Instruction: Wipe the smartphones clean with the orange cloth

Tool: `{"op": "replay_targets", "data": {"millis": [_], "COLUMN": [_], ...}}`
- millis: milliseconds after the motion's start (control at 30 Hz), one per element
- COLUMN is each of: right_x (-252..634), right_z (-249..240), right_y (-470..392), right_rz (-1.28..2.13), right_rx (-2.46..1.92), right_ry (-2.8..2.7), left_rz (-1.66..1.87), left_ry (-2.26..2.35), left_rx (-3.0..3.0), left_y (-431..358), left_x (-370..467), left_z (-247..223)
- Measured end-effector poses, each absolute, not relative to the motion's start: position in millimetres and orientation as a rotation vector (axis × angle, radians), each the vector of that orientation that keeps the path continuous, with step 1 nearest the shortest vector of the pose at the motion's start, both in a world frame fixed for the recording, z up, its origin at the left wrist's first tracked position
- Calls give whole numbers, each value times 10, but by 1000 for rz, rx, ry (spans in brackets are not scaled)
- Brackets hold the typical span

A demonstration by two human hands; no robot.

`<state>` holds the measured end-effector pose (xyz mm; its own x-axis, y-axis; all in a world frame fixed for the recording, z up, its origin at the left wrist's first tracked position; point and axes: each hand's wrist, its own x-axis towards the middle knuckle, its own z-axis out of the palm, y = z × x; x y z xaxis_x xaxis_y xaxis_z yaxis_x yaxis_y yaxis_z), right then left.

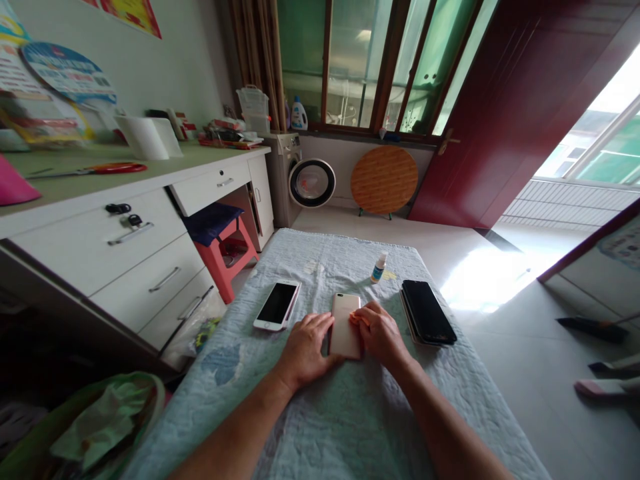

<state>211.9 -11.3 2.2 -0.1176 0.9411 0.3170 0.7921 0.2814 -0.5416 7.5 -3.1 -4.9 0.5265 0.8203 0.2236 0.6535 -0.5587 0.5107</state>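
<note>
White, the leftmost phone (277,305) lies between nine and ten o'clock of the gold phone (343,335) on the bench (280,260). Your left hand (307,343), half open, braces its left edge, seemingly steadying it; your right hand (381,333), pinched closed, holds an orange cloth (356,319) against its back. The bottle (379,269) at one o'clock is your nearest obstacle; the black phone (429,312) lies at three.

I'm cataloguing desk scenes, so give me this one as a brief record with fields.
Left hand: against the gold phone's left edge
Right hand: holding an orange cloth on its back
To the left: white phone, screen up
To the right: black phone, screen up
Beyond: small bottle, upright
Surface: quilted cover
</note>
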Motion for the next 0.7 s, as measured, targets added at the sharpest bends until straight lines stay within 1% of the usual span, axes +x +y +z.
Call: {"op": "replay_targets", "data": {"millis": [333, 533, 700], "right_x": [2073, 2037, 2052], "right_z": [-99, 3, 23], "right_y": [-18, -71, -26], "right_rz": [439, 397, 260], "right_rx": [-1400, -1309, -1457], "right_ry": [-1855, -2073, -2050], "left_rz": [644, 647, 656], "left_ry": [1285, 1269, 1253], "left_rx": [2382, 2367, 2341], "left_y": [-22, -12, 13], "left_x": [87, 81, 72], "left_z": [-44, -87, -107]}}
